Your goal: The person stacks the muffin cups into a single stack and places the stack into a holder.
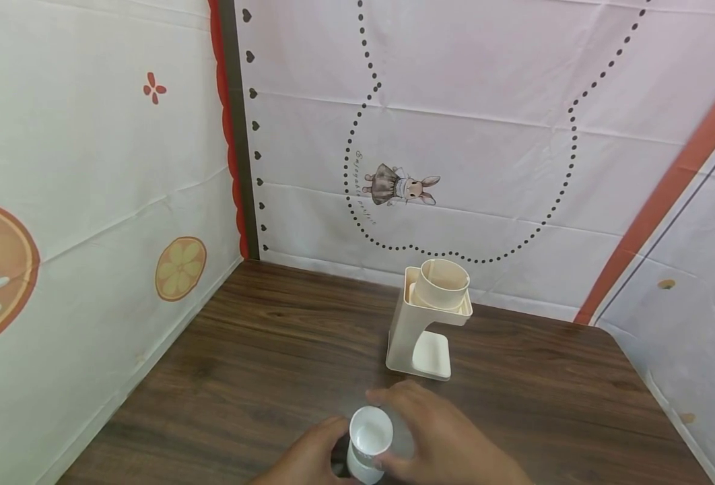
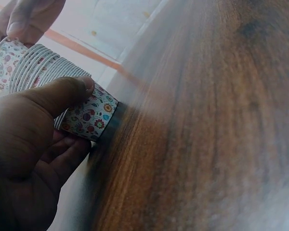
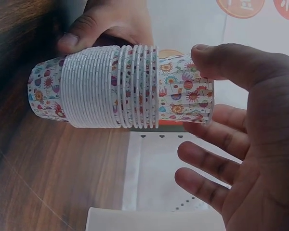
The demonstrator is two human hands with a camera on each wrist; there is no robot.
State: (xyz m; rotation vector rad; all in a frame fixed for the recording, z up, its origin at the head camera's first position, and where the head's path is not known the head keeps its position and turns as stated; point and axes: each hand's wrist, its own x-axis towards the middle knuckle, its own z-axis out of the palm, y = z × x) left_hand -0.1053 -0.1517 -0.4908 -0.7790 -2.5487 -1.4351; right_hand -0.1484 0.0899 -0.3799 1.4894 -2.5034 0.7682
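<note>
A stack of paper cups (image 1: 363, 465) with a colourful flower print stands upright on the table, mouths up. My left hand (image 1: 312, 453) grips the lower part of the stack, its thumb across the rims in the left wrist view. The top cup (image 3: 185, 91) stands well out of the stack, its printed side showing above the closely nested rims (image 3: 94, 86). My right hand (image 1: 436, 431) holds that cup near its mouth between thumb and index finger, while the other fingers (image 3: 202, 185) stay apart from it.
A cream-coloured stand (image 1: 402, 337) with a round open tube (image 1: 445, 286) on top and a flat foot is beyond the hands, slightly right. The dark wood table (image 1: 260, 377) meets printed cloth walls (image 1: 309, 202) at the back and sides.
</note>
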